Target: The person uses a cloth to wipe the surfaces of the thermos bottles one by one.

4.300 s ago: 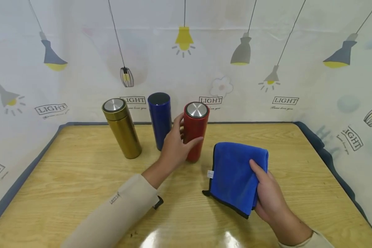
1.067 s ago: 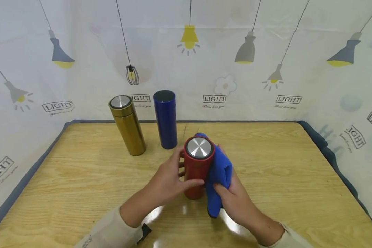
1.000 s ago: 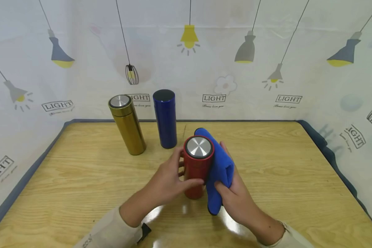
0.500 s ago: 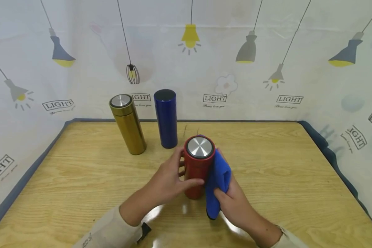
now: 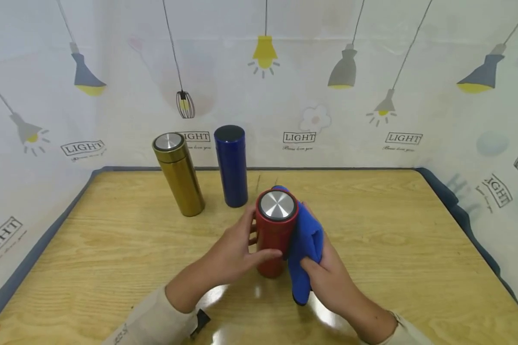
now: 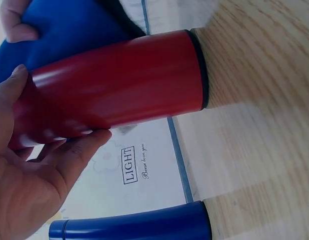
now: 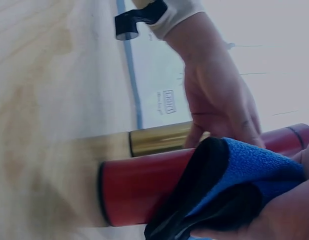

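A red thermos flask [image 5: 273,239] with a shiny metal lid stands upright at the middle of the table. My left hand [image 5: 230,251] grips its body from the left, thumb across the front, fingers behind. On the other side, my right hand [image 5: 330,273] holds a folded blue cloth [image 5: 304,249] with black edging against the flask's side. A corner of the cloth shows behind the lid. In the left wrist view, the flask's dark base [image 6: 199,70] sits at the wood. The right wrist view shows the cloth [image 7: 239,175] wrapped partly over the flask [image 7: 144,185].
Behind and to the left stand a gold thermos flask [image 5: 181,182] with a metal lid and a dark blue flask [image 5: 231,167]. The wooden table [image 5: 393,239] ends at a wall sheet [image 5: 362,115] printed with lamps. A black camera piece [image 5: 201,322] sits at the left cuff.
The red flask has come from beside the blue one toward the front, held by my left hand. My right hand has brought the cloth to its side, then shifted it slightly back and forth.
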`<state>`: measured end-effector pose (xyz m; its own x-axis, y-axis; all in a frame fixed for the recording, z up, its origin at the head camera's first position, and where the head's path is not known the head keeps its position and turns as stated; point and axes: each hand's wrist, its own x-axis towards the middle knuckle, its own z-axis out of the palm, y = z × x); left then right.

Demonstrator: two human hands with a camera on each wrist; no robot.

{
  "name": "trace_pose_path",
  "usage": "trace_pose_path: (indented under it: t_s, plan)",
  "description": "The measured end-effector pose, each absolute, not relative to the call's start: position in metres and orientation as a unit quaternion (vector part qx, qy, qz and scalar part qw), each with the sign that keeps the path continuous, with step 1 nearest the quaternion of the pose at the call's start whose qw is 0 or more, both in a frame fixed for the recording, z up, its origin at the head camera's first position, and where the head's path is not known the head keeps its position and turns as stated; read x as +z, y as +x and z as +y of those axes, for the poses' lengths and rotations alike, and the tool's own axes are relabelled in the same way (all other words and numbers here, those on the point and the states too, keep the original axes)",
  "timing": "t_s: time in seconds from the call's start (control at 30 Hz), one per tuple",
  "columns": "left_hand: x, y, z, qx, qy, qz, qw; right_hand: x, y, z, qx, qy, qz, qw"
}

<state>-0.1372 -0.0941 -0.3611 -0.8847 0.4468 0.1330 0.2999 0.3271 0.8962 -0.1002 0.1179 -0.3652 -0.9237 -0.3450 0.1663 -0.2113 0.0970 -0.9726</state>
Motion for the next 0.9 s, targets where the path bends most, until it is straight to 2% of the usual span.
trace_pose_path:
  t_s: [0.13,0.33,0.5,0.67,0.8,0.9]
  plan:
    - [-0.362,-0.138,-0.095,0.538,0.232,0.806,0.079,-0.359,-0.100,0.120,-0.644,-0.199,0.738,0.030]
    - [-0.365,-0.137,-0.095,0.544,0.234,0.803,0.063,-0.367,-0.101,0.118,-0.656,-0.194,0.729,0.037]
    - [-0.368,-0.137,-0.097,0.546,0.235,0.802,0.054,-0.375,-0.099,0.113,-0.634,-0.141,0.759,0.052]
    - [-0.368,-0.141,-0.101,0.543,0.247,0.800,0.068,-0.376,-0.103,0.111,-0.619,-0.099,0.775,0.078]
    - [-0.365,-0.142,-0.102,0.520,0.257,0.812,0.066,-0.372,-0.104,0.111,-0.638,-0.082,0.761,0.078]
    - [-0.362,-0.141,-0.101,0.483,0.260,0.835,0.045,-0.366,-0.104,0.111,-0.652,-0.080,0.751,0.070]
